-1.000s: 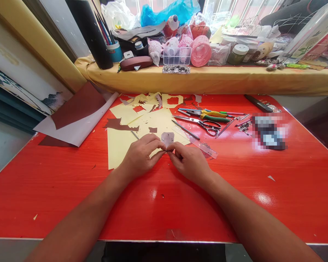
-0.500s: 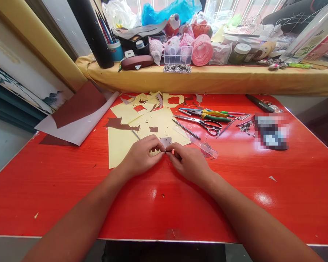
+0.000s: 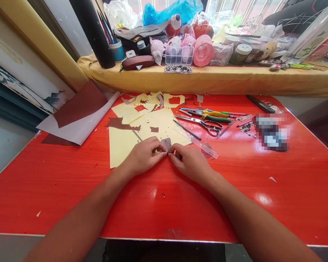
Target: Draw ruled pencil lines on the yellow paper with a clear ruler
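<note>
On the desk [image 3: 71, 196], paper sheets [image 3: 153, 127] lie left of the scissors [image 3: 203, 123]; the pliers [image 3: 207, 115] are just behind the scissors, the ruler [image 3: 205, 145] before them.

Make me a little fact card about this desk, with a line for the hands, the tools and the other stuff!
Left hand: pinching a small grey piece
Right hand: pinching the same piece
Table: red, shiny
Tools: scissors, pliers, clear ruler
Paper: yellow sheets, brown scraps on top
Ledge: clear divided box, blue cup
</note>
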`<state>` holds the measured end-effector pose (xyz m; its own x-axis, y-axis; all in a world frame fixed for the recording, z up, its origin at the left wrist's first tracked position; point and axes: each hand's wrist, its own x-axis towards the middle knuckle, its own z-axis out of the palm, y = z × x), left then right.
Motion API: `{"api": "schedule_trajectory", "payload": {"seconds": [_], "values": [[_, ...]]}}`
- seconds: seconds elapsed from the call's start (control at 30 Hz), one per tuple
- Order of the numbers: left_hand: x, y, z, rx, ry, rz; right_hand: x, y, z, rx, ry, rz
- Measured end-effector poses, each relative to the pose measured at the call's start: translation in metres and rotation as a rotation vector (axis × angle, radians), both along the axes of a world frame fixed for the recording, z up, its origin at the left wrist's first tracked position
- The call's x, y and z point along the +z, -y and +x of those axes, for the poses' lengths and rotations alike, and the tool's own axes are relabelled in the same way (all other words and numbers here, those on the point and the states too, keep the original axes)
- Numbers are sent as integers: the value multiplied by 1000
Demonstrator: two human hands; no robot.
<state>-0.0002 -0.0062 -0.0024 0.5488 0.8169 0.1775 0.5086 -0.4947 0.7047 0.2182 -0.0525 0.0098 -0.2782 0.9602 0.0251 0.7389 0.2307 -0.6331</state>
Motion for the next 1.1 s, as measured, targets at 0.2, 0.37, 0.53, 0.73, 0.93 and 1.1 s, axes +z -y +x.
{"api": "schedule_trajectory", "payload": {"seconds": [0.2,0.37,0.53,0.73,0.93,1.1], "values": [[-4,0,1,-11,-17,5,2,-2,0,-14,19,-45],[-5,-1,2,7,-17,-10,1,-5,0,-43,6,-45],[-6,-1,3,25,-14,-18,-1,-8,-1,-62,3,-52],[-7,0,4,43,4,-17,0,-12,-3,-76,32,-89],[6,-5,1,129,56,-79,3,-13,-4,-92,46,-126],[11,-20,1,235,-40,-16,4,-14,-5,-101,76,-149]]}}
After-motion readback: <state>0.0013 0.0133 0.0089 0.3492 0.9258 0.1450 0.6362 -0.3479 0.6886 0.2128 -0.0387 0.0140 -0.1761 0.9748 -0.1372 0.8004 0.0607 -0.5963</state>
